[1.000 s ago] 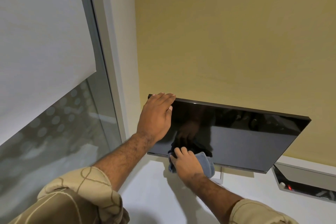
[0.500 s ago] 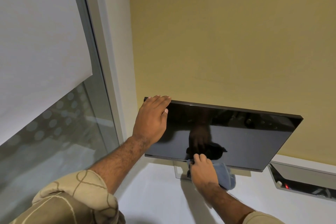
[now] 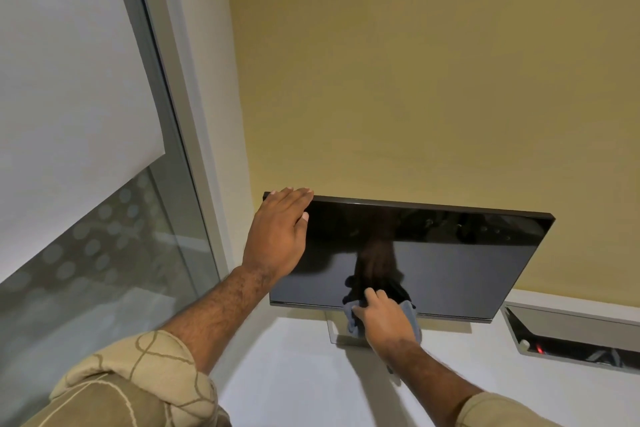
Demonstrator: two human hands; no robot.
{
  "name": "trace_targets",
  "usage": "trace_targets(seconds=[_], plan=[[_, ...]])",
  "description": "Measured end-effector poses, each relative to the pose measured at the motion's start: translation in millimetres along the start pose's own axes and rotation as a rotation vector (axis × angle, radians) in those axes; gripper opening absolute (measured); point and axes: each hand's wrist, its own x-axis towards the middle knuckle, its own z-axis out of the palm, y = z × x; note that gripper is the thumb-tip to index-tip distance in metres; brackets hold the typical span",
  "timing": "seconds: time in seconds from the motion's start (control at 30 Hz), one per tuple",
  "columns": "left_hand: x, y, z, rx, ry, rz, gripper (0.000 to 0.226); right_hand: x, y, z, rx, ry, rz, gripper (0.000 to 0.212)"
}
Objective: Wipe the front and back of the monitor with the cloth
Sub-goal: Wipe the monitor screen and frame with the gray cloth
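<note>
This looks like an office or meeting room. A flat black monitor (image 3: 433, 260) stands on a white surface (image 3: 304, 374) against a plain mustard-yellow wall (image 3: 398, 80). At the far right, an open cable box (image 3: 571, 340) is set into the surface, with a small red light glowing inside. To the left, a glass partition (image 3: 104, 270) in a grey frame carries a frosted dot pattern, and a white roller blind (image 3: 69, 62) hangs partway down over it.
</note>
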Motion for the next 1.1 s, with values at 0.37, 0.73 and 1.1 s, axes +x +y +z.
trace_targets(seconds=[0.37,0.73,1.1], plan=[[1.0,1.9,3.3,0.002,0.016,-0.003,0.043,-33.2,20.9,32.1,0.089,-0.092,0.386,0.064],[0.6,2.1,-0.2,0.025,0.0,0.006,0.044,-2.3,-31.1,30.8,0.195,-0.231,0.169,0.072],[3.0,0.5,2.2,0.016,0.016,0.012,0.044,-39.5,40.1,23.1,0.446,0.225,0.52,0.034]])
